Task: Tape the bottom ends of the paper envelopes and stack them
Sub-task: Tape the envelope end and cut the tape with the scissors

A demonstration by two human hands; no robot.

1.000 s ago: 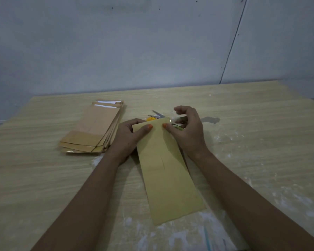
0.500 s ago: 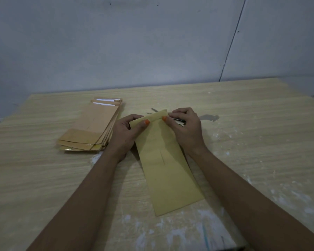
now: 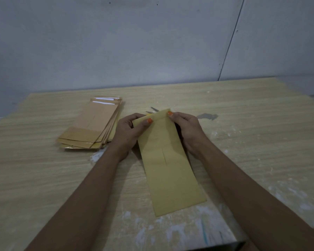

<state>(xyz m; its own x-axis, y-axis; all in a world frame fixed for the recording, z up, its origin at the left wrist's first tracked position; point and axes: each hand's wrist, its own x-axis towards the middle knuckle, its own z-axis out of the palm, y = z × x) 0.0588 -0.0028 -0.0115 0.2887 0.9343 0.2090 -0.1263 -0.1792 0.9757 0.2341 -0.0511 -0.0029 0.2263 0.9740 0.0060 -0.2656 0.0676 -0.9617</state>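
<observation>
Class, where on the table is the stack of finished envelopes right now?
In the head view, the stack of envelopes lies left of the left hand, on the table.

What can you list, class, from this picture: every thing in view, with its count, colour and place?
paper envelope: one, yellow-brown, flat on the table in front of the person, far end held up by both hands.
stack of envelopes: one pile, exact count unclear, brown, on the table left of the hands.
scissors: one pair, grey blade tips, mostly hidden behind the held envelope.
table: one, light wood, with white smears near the front edge.
wall: grey, behind the table.
left hand: one, thumb with orange nail on the envelope's far left corner.
right hand: one, pinches the far right corner.
</observation>
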